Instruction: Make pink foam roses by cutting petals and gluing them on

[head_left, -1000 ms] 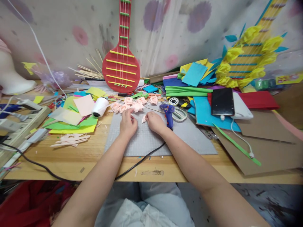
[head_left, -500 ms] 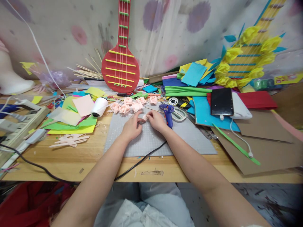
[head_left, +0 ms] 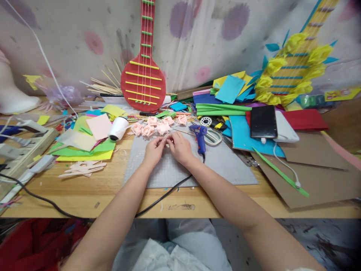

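Note:
Over the grey cutting mat [head_left: 225,169], my left hand [head_left: 155,149] and my right hand [head_left: 179,148] meet fingertip to fingertip. Both are closed in a pinch around a small pale pink strip, mostly hidden by the fingers. Just beyond them lies a cluster of pink paper roses [head_left: 163,128]. A blue hot glue gun [head_left: 200,138] rests on the mat to the right of my right hand, its black cord running under my right forearm. Beside the glue gun are scissors with a pale handle [head_left: 214,137].
A red paper lute [head_left: 143,82] leans at the back. Coloured sheets [head_left: 84,152], pink scraps [head_left: 83,168] and a white spool-like object [head_left: 118,128] lie left, near a power strip [head_left: 31,154]. A black phone [head_left: 264,121] and brown cardboard [head_left: 313,184] are right.
My right hand has moved left and turned inward, so the fingertips of both hands now touch. The pale pink strip, visible between them before, is now mostly covered.

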`<state>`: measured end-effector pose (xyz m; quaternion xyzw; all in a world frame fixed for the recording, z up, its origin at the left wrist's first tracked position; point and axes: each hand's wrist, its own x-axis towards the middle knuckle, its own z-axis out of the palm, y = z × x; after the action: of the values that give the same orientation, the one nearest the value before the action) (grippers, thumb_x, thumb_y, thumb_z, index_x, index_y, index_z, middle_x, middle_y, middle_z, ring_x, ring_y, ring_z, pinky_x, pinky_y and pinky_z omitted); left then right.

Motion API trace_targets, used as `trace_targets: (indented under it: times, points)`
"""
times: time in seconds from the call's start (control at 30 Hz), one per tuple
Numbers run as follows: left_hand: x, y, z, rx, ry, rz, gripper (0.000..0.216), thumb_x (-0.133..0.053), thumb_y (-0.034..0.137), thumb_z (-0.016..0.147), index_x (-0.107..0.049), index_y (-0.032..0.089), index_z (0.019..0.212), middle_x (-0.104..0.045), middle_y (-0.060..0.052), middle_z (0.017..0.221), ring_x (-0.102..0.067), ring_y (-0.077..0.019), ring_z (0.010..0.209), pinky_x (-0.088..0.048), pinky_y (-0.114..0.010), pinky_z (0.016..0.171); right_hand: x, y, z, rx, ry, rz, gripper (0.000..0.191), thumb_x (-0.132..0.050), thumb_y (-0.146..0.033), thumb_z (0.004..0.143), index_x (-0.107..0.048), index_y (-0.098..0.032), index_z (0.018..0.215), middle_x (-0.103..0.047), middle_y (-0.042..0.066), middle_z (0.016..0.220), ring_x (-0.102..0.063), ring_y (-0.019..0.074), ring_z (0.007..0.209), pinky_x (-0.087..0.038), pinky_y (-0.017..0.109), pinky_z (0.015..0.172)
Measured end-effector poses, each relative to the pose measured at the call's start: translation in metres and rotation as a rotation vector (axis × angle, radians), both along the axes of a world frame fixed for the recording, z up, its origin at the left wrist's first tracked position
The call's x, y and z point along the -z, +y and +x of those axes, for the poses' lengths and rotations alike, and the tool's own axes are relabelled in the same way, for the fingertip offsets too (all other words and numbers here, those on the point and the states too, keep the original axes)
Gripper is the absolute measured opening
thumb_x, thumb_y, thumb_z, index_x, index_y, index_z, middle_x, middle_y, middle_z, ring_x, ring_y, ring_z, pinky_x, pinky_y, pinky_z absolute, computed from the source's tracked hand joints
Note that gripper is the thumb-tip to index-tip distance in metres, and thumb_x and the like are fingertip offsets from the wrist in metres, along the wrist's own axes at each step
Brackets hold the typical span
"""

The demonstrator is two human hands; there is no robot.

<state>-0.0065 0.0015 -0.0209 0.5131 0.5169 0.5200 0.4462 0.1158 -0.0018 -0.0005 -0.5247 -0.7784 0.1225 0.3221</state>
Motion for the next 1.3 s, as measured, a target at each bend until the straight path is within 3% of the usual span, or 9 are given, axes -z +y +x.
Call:
trace_targets:
  times: [0.1, 0.2, 0.33, 0.5, 0.63, 0.77, 0.87, 1.03, 1.3]
  points:
    - [-0.002, 0.001, -0.001, -0.083, -0.059, -0.046, 0.028, -0.06, 0.043, 0.068, -0.061, 0.015, 0.074, -0.065, -0.004, 0.065, -0.049, -0.0095, 0.047, -0.03, -0.019, 0.037, -0.014, 0.0, 0.018, 0.082, 0.05, 0.136, 0.02, -0.041, -0.033, 0.087, -0.052, -0.021, 0.098, -0.056, 0.009, 0.095, -0.052, 0.0204, 0.092, -0.04, 0.034, 0.081]
    - [-0.003, 0.0, -0.005, -0.142, -0.087, -0.064, 0.028, -0.06, 0.042, 0.068, -0.059, 0.015, 0.072, -0.067, -0.004, 0.069, -0.04, -0.0061, 0.04, -0.027, -0.019, 0.035, -0.027, 0.004, 0.047, 0.408, 0.098, 0.335, 0.032, -0.042, -0.043, 0.085, -0.049, -0.02, 0.106, -0.051, 0.013, 0.104, -0.047, 0.0251, 0.103, -0.036, 0.041, 0.089]
    - [-0.005, -0.001, -0.011, -0.223, -0.03, -0.015, 0.024, -0.056, 0.04, 0.072, -0.056, 0.016, 0.068, -0.063, 0.0, 0.062, -0.037, -0.0055, 0.04, -0.029, -0.019, 0.039, -0.022, 0.012, 0.075, 0.698, 0.109, 0.218, 0.059, -0.05, -0.058, 0.075, -0.046, -0.012, 0.11, -0.05, 0.017, 0.106, -0.045, 0.0288, 0.105, -0.035, 0.046, 0.089]
    - [-0.008, -0.002, -0.02, -0.281, 0.133, 0.066, 0.023, -0.053, 0.036, 0.075, -0.056, 0.017, 0.064, -0.057, 0.002, 0.054, -0.041, -0.0076, 0.045, -0.033, -0.02, 0.046, 0.003, 0.017, 0.075, 0.592, 0.056, -0.123, 0.058, -0.058, -0.058, 0.066, -0.056, -0.011, 0.099, -0.058, 0.017, 0.101, -0.051, 0.0295, 0.1, -0.039, 0.044, 0.086]
    - [-0.008, -0.001, -0.024, -0.285, 0.162, 0.038, 0.024, -0.052, 0.038, 0.075, -0.059, 0.016, 0.067, -0.056, 0.002, 0.053, -0.039, -0.008, 0.043, -0.03, -0.02, 0.045, 0.011, 0.021, 0.074, 0.535, 0.14, -0.149, 0.042, -0.057, -0.048, 0.069, -0.063, -0.012, 0.088, -0.064, 0.015, 0.088, -0.058, 0.0283, 0.089, -0.042, 0.04, 0.08]
    - [-0.007, 0.0, -0.023, -0.28, 0.205, 0.029, 0.022, -0.052, 0.035, 0.074, -0.059, 0.016, 0.067, -0.061, 0.0, 0.058, -0.042, -0.0089, 0.046, -0.032, -0.021, 0.048, 0.01, 0.021, 0.069, 0.535, 0.464, -0.021, 0.047, -0.052, -0.054, 0.072, -0.062, -0.012, 0.091, -0.065, 0.013, 0.087, -0.06, 0.0257, 0.084, -0.045, 0.037, 0.075]
    - [-0.005, 0.001, -0.023, -0.269, 0.248, 0.021, 0.02, -0.052, 0.034, 0.074, -0.06, 0.016, 0.068, -0.064, 0.0, 0.062, -0.044, -0.0094, 0.049, -0.033, -0.021, 0.05, 0.011, 0.017, 0.059, 0.325, 0.591, -0.027, 0.046, -0.054, -0.054, 0.071, -0.061, -0.015, 0.093, -0.065, 0.008, 0.082, -0.06, 0.0206, 0.075, -0.046, 0.034, 0.07]
    - [-0.001, 0.001, -0.023, -0.242, 0.289, -0.006, 0.023, -0.051, 0.038, 0.074, -0.06, 0.017, 0.07, -0.064, 0.0, 0.063, -0.041, -0.0089, 0.045, -0.03, -0.021, 0.046, 0.014, 0.008, 0.046, 0.013, 0.459, -0.226, 0.038, -0.062, -0.051, 0.066, -0.064, -0.016, 0.081, -0.065, 0.004, 0.072, -0.059, 0.0177, 0.068, -0.046, 0.029, 0.065]
    - [-0.005, -0.001, -0.022, -0.22, 0.341, -0.012, 0.023, -0.051, 0.039, 0.074, -0.061, 0.018, 0.074, -0.065, 0.0, 0.064, -0.039, -0.0086, 0.042, -0.028, -0.022, 0.044, 0.006, 0.003, 0.043, -0.008, 0.374, -0.273, 0.036, -0.062, -0.051, 0.067, -0.065, -0.016, 0.077, -0.063, 0.003, 0.068, -0.056, 0.0163, 0.064, -0.043, 0.027, 0.06]
